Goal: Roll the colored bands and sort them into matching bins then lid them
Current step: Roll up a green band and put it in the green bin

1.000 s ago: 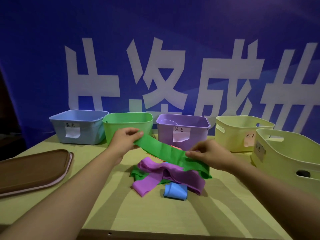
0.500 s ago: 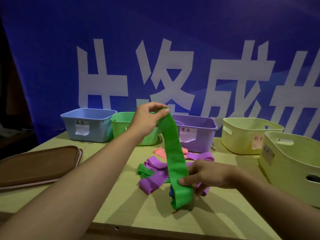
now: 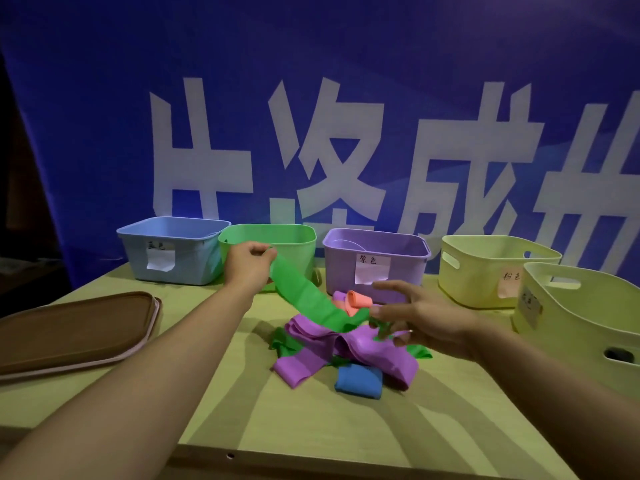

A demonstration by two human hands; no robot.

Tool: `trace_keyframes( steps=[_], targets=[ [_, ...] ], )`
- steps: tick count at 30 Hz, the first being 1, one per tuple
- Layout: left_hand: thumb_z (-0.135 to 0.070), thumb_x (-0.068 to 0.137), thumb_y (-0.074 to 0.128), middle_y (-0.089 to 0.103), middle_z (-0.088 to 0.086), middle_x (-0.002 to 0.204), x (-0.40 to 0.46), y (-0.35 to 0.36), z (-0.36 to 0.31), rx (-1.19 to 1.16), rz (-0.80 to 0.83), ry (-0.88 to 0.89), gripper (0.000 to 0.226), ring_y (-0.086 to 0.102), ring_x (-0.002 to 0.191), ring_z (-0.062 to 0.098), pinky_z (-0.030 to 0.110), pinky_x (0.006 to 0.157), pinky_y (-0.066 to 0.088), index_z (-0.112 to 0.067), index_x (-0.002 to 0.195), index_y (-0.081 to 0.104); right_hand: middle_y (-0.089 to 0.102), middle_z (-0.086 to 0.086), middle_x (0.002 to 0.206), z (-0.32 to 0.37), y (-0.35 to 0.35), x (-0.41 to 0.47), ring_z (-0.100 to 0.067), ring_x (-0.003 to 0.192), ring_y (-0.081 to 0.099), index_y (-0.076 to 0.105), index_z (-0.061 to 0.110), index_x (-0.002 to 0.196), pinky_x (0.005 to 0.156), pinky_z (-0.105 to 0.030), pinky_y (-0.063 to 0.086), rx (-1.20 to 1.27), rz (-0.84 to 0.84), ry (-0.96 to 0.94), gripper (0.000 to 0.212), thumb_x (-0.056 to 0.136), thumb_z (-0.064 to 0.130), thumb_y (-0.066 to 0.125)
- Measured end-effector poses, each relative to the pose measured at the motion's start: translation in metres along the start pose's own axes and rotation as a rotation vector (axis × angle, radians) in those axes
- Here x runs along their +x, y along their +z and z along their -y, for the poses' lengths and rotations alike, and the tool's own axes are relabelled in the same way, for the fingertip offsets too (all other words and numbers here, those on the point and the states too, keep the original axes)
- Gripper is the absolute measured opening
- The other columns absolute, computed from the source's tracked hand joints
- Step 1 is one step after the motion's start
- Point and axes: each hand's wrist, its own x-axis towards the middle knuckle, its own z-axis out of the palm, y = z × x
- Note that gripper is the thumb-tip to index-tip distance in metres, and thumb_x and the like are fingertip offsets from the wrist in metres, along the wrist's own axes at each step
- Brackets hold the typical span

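**Green band swings back down**

Lowered from its upright hang, the long green elastic band (image 3: 304, 299) stretches over the tabletop (image 3: 311, 420) pile; left hand (image 3: 247, 263) pinches one end by the green plastic bin (image 3: 298, 237), right hand (image 3: 412, 317) spreads loose. Rolling starts next, needing a regrip.

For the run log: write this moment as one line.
left hand pinches green band | right hand open at its other end | green bin unlidded

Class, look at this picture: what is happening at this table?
A person is sorting stretchy bands. The left hand pinches one end of a green band in front of the green bin; the right hand is open over the pile. The purple band and blue band lie unrolled on the table.
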Motion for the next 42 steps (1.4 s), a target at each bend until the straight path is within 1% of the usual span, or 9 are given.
trace_keyframes(
  steps=[6, 14, 18, 21, 24, 27, 32, 38, 42],
  targets=[
    [-0.014, 0.096, 0.07, 0.072, 0.009, 0.108, 0.001, -0.008, 0.026, 0.031, 0.018, -0.09, 0.004, 0.07, 0.1, 0.03, 0.047, 0.087, 0.062, -0.015, 0.099, 0.072, 0.072, -0.024, 0.098, 0.012, -0.008, -0.003, -0.032, 0.097, 0.073, 0.061, 0.007, 0.133, 0.084, -0.03, 0.06, 0.227, 0.121, -0.129, 0.05, 0.089, -0.016, 0.06],
    [-0.005, 0.093, 0.073, 0.072, 0.019, 0.102, -0.019, 0.01, 0.019, 0.051, 0.29, -0.091, 0.011, 0.072, 0.085, 0.026, 0.026, 0.059, 0.059, 0.0, 0.102, 0.07, 0.075, -0.018, 0.084, 0.059, 0.014, 0.002, -0.022, 0.069, 0.075, 0.073, 0.001, 0.104, 0.066, -0.026, 0.062, 0.169, -0.049, -0.396, 0.025, 0.079, 0.005, 0.073],
    [-0.027, 0.091, 0.077, 0.073, 0.004, 0.106, -0.037, 0.019, -0.001, 0.103, 0.479, -0.005, 0.024, 0.066, 0.09, 0.014, 0.027, 0.076, 0.053, -0.013, 0.11, 0.071, 0.077, -0.015, 0.094, 0.082, 0.022, 0.001, -0.022, 0.076, 0.076, 0.073, 0.002, 0.109, 0.071, -0.027, 0.062, 0.192, -0.061, -0.444, 0.03, 0.081, 0.013, 0.072],
    [-0.035, 0.094, 0.064, 0.073, 0.003, 0.116, -0.053, 0.019, -0.03, -0.335, 0.606, -0.005, 0.031, 0.067, 0.113, 0.021, 0.038, 0.102, 0.051, -0.016, 0.118, 0.07, 0.078, -0.013, 0.107, 0.092, 0.024, 0.003, -0.025, 0.086, 0.077, 0.07, 0.007, 0.12, 0.076, -0.03, 0.063, 0.16, -0.062, -0.427, 0.031, 0.09, 0.004, 0.07],
    [-0.019, 0.092, 0.058, 0.071, 0.006, 0.119, -0.062, 0.014, -0.061, -0.609, 0.711, 0.112, 0.036, 0.067, 0.111, 0.02, 0.037, 0.095, 0.054, -0.014, 0.127, 0.064, 0.079, -0.011, 0.101, 0.097, 0.025, 0.004, -0.022, 0.082, 0.077, 0.071, 0.011, 0.118, 0.08, -0.031, 0.062, 0.146, -0.12, -0.457, 0.03, 0.091, -0.002, 0.068],
    [-0.014, 0.097, 0.065, 0.074, 0.006, 0.117, -0.07, 0.012, -0.09, -0.497, 0.627, 0.302, 0.03, 0.072, 0.107, 0.021, 0.036, 0.088, 0.06, -0.014, 0.127, 0.067, 0.079, -0.013, 0.092, 0.102, 0.022, 0.002, -0.017, 0.071, 0.075, 0.072, 0.011, 0.115, 0.07, -0.025, 0.061, 0.149, -0.172, -0.506, 0.023, 0.094, 0.003, 0.067],
    [-0.016, 0.093, 0.074, 0.079, -0.001, 0.099, -0.077, 0.01, -0.118, -0.347, 0.387, 0.477, 0.013, 0.077, 0.092, 0.014, 0.027, 0.065, 0.061, -0.019, 0.105, 0.075, 0.078, -0.015, 0.1, 0.12, 0.019, -0.013, -0.021, 0.075, 0.074, 0.07, 0.013, 0.12, 0.082, -0.037, 0.062, 0.086, -0.161, -0.555, 0.027, 0.093, 0.014, 0.069],
    [-0.023, 0.096, 0.07, 0.079, 0.0, 0.086, -0.088, 0.003, -0.142, -0.398, 0.347, 0.5, 0.01, 0.076, 0.076, 0.018, 0.032, 0.055, 0.06, -0.014, 0.096, 0.072, 0.075, -0.011, 0.073, 0.142, 0.02, -0.028, -0.018, 0.048, 0.059, 0.074, 0.01, 0.107, 0.047, -0.024, 0.049, -0.075, -0.24, -0.683, 0.02, 0.096, 0.026, 0.069],
    [-0.027, 0.095, 0.07, 0.079, 0.003, 0.088, -0.09, 0.007, -0.142, -0.438, 0.384, 0.416, 0.012, 0.076, 0.079, 0.026, 0.035, 0.057, 0.06, -0.015, 0.094, 0.072, 0.057, -0.002, 0.052, 0.139, 0.017, -0.022, -0.01, 0.045, 0.047, 0.076, 0.013, 0.093, 0.043, -0.02, 0.038, -0.096, -0.342, -0.683, 0.023, 0.094, 0.035, 0.07]
  ],
)
